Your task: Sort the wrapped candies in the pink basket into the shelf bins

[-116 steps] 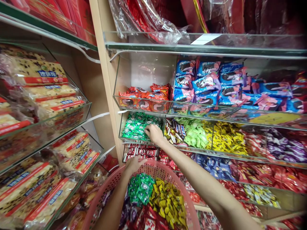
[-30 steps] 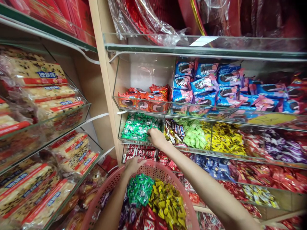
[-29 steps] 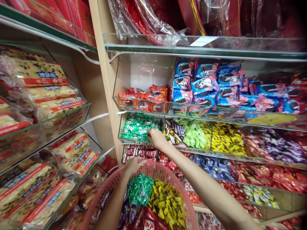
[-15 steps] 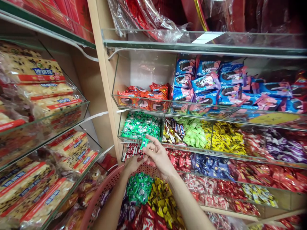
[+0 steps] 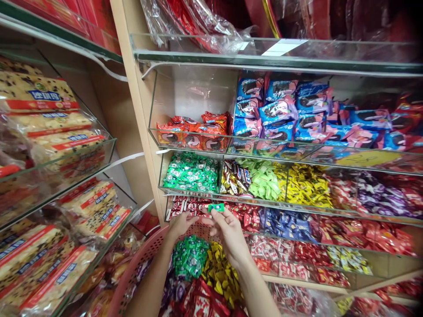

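Between the thumb and fingers of my right hand (image 5: 228, 231) is one green-wrapped candy (image 5: 216, 207), held just in front of the lower shelf. My left hand (image 5: 181, 225) is beside it at the far rim of the pink basket (image 5: 134, 269), fingers loosely stretched toward the right hand and no object visible in them. Below both hands, the basket holds a heap of green candies (image 5: 191, 257), yellow-wrapped candies (image 5: 222, 274), red packets (image 5: 201, 301) and some purple ones. More green candies (image 5: 191, 172) fill a clear shelf bin above my hands.
Glass-fronted bins of blue candies (image 5: 287, 224), yellow candies (image 5: 309, 185) and blue cookie packs (image 5: 277, 110) spread to the right. On the left, shelves carry wrapped pastry bars (image 5: 49, 94). A wooden upright (image 5: 139, 110) stands between the two shelf units.
My right hand has drawn down and slightly right from the green candy bin, and the green candy has turned from upright to level. The hands have moved apart. The view has shifted slightly.
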A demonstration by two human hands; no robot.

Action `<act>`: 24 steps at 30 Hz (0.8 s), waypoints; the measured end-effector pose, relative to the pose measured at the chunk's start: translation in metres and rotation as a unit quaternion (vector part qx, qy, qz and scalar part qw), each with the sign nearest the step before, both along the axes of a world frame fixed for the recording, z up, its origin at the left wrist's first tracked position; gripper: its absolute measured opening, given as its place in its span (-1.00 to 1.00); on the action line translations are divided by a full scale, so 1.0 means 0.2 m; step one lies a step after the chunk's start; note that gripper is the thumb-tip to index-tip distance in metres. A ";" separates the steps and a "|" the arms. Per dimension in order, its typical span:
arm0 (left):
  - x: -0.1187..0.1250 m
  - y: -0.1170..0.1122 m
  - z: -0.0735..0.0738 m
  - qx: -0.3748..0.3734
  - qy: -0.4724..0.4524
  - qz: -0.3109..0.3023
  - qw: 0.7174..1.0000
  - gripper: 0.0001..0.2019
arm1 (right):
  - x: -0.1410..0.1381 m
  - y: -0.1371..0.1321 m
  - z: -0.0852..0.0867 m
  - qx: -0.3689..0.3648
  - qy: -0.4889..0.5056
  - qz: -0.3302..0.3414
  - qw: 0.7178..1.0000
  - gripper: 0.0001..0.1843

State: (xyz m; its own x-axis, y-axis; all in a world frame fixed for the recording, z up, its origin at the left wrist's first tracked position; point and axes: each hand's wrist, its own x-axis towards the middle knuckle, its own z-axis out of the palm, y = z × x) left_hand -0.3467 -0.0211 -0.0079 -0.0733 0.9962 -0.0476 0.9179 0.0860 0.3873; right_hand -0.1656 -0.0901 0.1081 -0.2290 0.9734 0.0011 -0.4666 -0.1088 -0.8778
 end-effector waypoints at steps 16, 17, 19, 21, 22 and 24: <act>0.01 0.00 0.06 -0.035 0.008 -0.013 0.999 -0.54 | 0.01 -0.06 -0.03 -0.019 0.017 0.004 1.000 -0.73; 0.02 0.00 0.07 -0.037 0.013 -0.013 0.999 -0.56 | 0.02 -0.07 -0.02 -0.014 0.015 0.004 1.000 -0.72; 0.03 -0.01 0.09 -0.039 0.015 -0.016 0.999 -0.59 | 0.02 -0.08 -0.02 -0.011 0.011 0.004 1.000 -0.71; 0.03 -0.01 0.11 -0.042 0.011 -0.017 0.999 -0.63 | 0.02 -0.09 -0.01 -0.018 0.008 0.002 1.000 -0.71; 0.04 -0.02 0.12 -0.045 0.012 -0.015 0.999 -0.64 | 0.02 -0.10 -0.01 -0.023 0.007 0.001 1.000 -0.72; 0.04 -0.03 0.14 -0.052 0.018 -0.012 0.998 -0.66 | 0.02 -0.10 0.00 -0.033 0.007 -0.002 0.999 -0.71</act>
